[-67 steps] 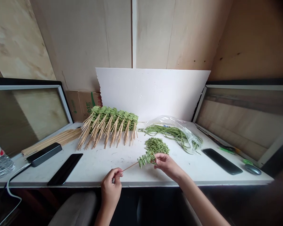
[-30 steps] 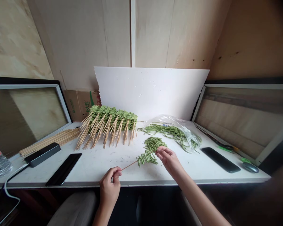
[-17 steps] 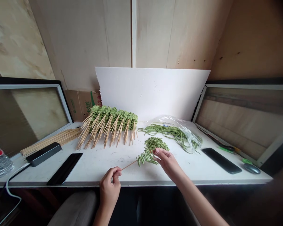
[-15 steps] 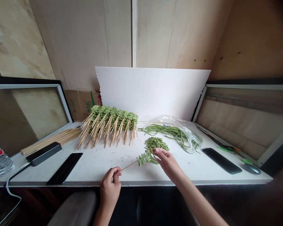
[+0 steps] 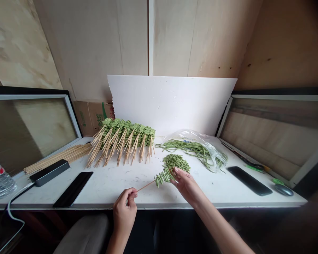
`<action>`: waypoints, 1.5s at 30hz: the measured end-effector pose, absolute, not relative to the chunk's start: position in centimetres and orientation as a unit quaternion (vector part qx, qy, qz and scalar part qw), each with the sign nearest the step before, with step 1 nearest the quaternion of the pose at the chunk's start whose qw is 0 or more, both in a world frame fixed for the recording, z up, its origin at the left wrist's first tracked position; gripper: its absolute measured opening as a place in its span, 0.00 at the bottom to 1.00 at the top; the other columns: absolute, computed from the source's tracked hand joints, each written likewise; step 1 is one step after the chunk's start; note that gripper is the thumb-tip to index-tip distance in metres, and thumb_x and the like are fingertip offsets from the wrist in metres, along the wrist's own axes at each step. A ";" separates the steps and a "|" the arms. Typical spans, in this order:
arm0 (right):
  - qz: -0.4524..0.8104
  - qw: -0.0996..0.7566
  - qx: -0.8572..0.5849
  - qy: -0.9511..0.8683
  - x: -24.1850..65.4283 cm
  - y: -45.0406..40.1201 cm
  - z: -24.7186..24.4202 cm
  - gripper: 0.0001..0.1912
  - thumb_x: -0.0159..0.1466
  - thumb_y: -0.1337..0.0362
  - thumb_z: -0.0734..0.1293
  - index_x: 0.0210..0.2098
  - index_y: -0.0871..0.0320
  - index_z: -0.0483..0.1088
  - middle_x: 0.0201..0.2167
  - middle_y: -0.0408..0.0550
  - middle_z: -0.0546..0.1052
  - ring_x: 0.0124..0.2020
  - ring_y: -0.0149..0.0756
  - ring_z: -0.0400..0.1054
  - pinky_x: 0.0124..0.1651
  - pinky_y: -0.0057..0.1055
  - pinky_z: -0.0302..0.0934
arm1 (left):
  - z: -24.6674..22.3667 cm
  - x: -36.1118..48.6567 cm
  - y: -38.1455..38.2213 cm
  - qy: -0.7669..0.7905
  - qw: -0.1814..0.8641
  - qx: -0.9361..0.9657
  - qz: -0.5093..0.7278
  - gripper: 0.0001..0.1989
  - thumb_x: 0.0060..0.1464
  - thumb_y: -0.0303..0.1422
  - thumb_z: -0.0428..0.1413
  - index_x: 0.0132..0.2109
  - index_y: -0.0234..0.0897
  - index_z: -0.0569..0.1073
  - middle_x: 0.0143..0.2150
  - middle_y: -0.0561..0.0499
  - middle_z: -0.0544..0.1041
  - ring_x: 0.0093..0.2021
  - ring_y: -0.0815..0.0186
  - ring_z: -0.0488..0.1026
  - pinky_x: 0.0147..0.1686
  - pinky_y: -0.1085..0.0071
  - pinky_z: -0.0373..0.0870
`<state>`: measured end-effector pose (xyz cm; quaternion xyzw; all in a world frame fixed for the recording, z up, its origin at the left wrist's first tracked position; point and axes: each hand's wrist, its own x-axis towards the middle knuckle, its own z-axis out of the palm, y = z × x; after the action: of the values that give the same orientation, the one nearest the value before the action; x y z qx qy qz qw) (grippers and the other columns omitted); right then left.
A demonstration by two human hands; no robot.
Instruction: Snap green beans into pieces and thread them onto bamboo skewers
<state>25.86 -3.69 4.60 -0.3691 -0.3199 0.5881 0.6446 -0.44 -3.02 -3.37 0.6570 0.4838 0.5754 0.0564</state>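
Observation:
My left hand (image 5: 125, 204) pinches the bare lower end of a thin bamboo skewer (image 5: 145, 186), which slants up to the right. Short cut pieces of long bean (image 5: 163, 177) are threaded side by side along its upper part. At the far end of the skewer, my right hand (image 5: 185, 181) has its fingers closed on a bean piece, which they partly hide. Just behind the right fingers lies a heap of loose cut bean pieces (image 5: 176, 161).
Filled bean skewers (image 5: 128, 135) are stacked at the back left, beside bare skewers (image 5: 60, 158). Whole long beans (image 5: 185, 145) lie by a plastic bag (image 5: 204, 141). A black phone (image 5: 73, 189), a dark slab (image 5: 249, 180), a mouse (image 5: 283, 189) and a bottle (image 5: 1, 180) flank the work area.
My right hand has shifted slightly at the skewer's far end, its fingers lying a little differently around the tip. The left hand and skewer have barely moved.

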 end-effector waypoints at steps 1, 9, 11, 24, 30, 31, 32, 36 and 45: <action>0.589 0.645 -0.369 -0.319 25.9 -3.7 4.6 0.17 0.52 0.50 0.81 0.37 0.53 0.83 0.44 0.51 0.83 0.53 0.48 0.72 0.52 0.40 0.66 | -3.4 -0.4 -3.0 0.483 0.055 0.657 0.576 0.10 0.66 0.31 0.53 0.37 0.40 0.78 0.31 0.50 0.82 0.31 0.63 0.81 0.33 0.73 0.74; 0.570 0.647 -0.380 -0.335 25.7 -3.9 5.0 0.16 0.53 0.51 0.81 0.34 0.55 0.83 0.40 0.51 0.82 0.47 0.44 0.71 0.48 0.39 0.65 | -3.3 -0.6 -3.2 0.478 0.044 0.665 0.573 0.10 0.66 0.30 0.53 0.37 0.40 0.78 0.31 0.51 0.82 0.32 0.63 0.81 0.34 0.72 0.74; 0.553 0.651 -0.395 -0.337 25.7 -3.8 5.0 0.16 0.52 0.51 0.81 0.33 0.56 0.83 0.39 0.51 0.82 0.46 0.44 0.71 0.48 0.39 0.65 | -3.3 -0.6 -3.2 0.477 0.041 0.664 0.574 0.10 0.66 0.30 0.53 0.37 0.39 0.78 0.31 0.51 0.82 0.32 0.63 0.81 0.34 0.72 0.74; 0.540 0.652 -0.404 -0.345 25.6 -3.8 4.9 0.17 0.52 0.50 0.81 0.33 0.54 0.83 0.40 0.51 0.82 0.48 0.46 0.72 0.47 0.39 0.65 | -3.1 -0.5 -3.2 0.482 0.039 0.660 0.575 0.11 0.65 0.30 0.52 0.37 0.40 0.78 0.31 0.50 0.82 0.31 0.62 0.81 0.33 0.71 0.75; 0.479 0.659 -0.453 -0.362 26.2 -3.3 3.4 0.17 0.52 0.50 0.81 0.36 0.54 0.84 0.40 0.51 0.84 0.43 0.44 0.73 0.47 0.40 0.65 | -3.2 -0.5 -3.2 0.481 0.025 0.659 0.577 0.10 0.65 0.29 0.52 0.37 0.40 0.78 0.32 0.50 0.83 0.32 0.62 0.82 0.35 0.71 0.75; 0.468 0.662 -0.457 -0.365 26.3 -3.2 3.1 0.17 0.52 0.50 0.81 0.37 0.54 0.84 0.40 0.52 0.84 0.44 0.45 0.73 0.47 0.41 0.66 | -3.1 -0.4 -3.2 0.480 0.021 0.660 0.577 0.11 0.65 0.29 0.52 0.37 0.40 0.78 0.32 0.50 0.83 0.32 0.62 0.82 0.34 0.71 0.75; 0.460 0.666 -0.459 -0.367 26.4 -3.2 3.0 0.18 0.52 0.50 0.81 0.37 0.53 0.84 0.40 0.52 0.84 0.44 0.46 0.73 0.47 0.41 0.66 | -3.1 -0.4 -3.3 0.479 0.017 0.662 0.577 0.11 0.65 0.29 0.52 0.37 0.40 0.78 0.32 0.50 0.83 0.32 0.62 0.82 0.34 0.71 0.76; 0.445 0.675 -0.461 -0.366 26.3 -3.1 2.7 0.19 0.50 0.50 0.81 0.37 0.53 0.84 0.38 0.52 0.84 0.44 0.49 0.74 0.45 0.43 0.67 | -2.9 -0.3 -3.4 0.474 0.000 0.666 0.576 0.12 0.64 0.27 0.51 0.37 0.39 0.78 0.32 0.49 0.83 0.32 0.62 0.82 0.35 0.70 0.76; 0.427 0.680 -0.475 -0.359 25.4 -3.7 3.0 0.16 0.53 0.51 0.81 0.37 0.51 0.85 0.39 0.49 0.85 0.46 0.49 0.73 0.49 0.43 0.65 | -3.1 -0.1 -3.3 0.474 -0.001 0.658 0.585 0.12 0.63 0.26 0.51 0.38 0.40 0.78 0.32 0.50 0.83 0.33 0.62 0.82 0.36 0.70 0.76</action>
<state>25.36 -3.69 2.98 -0.4748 -0.3595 0.4273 0.6802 -0.15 -3.33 -3.07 0.6582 0.4744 0.5846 -0.0009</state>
